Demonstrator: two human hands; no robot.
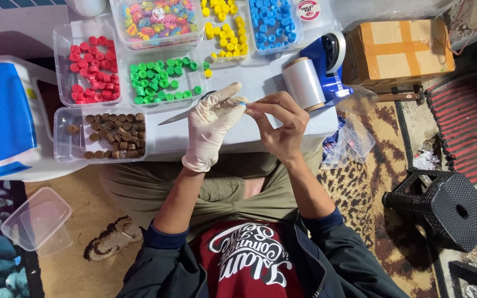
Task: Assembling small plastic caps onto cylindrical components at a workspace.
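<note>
Knife [179,116] in gloved left hand [212,126], bare right hand [279,124] pinching blue bead [243,104] above table edge [282,140].

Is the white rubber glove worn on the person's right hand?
No, the white rubber glove covers the left hand; the right hand is bare.

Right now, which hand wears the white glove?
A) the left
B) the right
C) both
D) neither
A: the left hand is covered by a white glove, while the right hand is bare; both meet over the white table, pinching something small and blue.
</note>
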